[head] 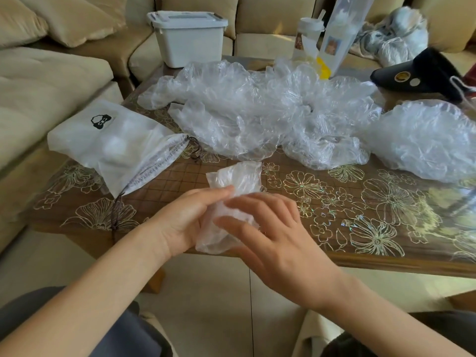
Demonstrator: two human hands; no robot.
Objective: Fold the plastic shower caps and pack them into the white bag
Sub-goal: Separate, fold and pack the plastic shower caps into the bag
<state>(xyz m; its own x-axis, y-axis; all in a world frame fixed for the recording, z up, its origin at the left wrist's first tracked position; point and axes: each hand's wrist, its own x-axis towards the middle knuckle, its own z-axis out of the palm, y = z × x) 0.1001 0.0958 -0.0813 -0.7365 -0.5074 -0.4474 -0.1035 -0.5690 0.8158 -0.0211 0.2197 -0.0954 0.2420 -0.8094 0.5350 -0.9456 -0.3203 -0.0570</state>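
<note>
Beige sofas (51,73) are ringing the table (386,261). Over its near edge the left hand (180,222) is gripping a folded shower cap (239,176), and the right hand (278,243) is resting nearly straight fingers on it. The white bag (103,140) is lying by the left edge.

No readable text, black emblem (100,121) on white bag (74,143), hem print (157,161) illegible
</note>
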